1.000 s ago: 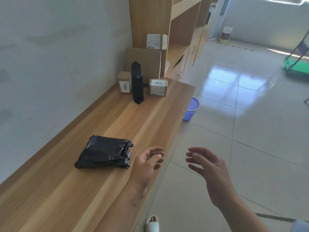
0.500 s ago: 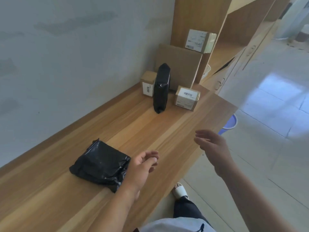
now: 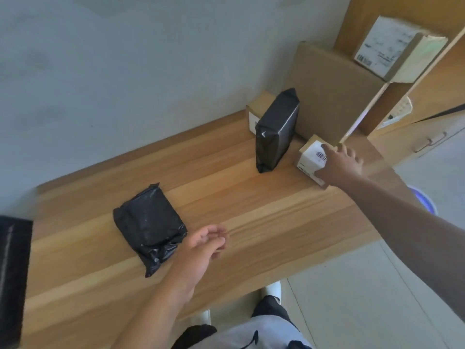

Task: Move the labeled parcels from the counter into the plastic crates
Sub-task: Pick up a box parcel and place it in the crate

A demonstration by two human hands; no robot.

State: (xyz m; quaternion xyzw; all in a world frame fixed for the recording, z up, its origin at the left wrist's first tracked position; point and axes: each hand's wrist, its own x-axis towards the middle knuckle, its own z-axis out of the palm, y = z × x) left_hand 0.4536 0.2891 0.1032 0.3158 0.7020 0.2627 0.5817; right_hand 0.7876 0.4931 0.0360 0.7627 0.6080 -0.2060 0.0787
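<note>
Wooden counter along a grey wall, with most of the work apparently ahead. No crate in view, so nothing countable as delivered.

Still on the counter, by the look of it:
- flat black bag, near left, lying down, no label visible on its upper face;
- upright black bag, far centre, standing on end;
- small box, far right, white barcode label on top, just beside the upright bag;
- second small box, far side, half hidden behind the upright bag, label partly showing;
- big plain carton against the shelf unit, no label seen;
- labelled box up on the shelf, not on the counter;
- dark object at the left edge, too cropped to identify.

Right hand stretched far across, resting on the small box, one finger on the label and the thumb at the near side; whether the fingers close round the far edge, cannot tell. Box flat on the counter, not lifted.

Left hand hovering just right of the flat bag, fingers loosely curled, holding nothing, not touching the bag.

Likely step: taking up the small box first. Left to do: that box, both bags, the hidden box, then the carry to crates somewhere out of frame.
</note>
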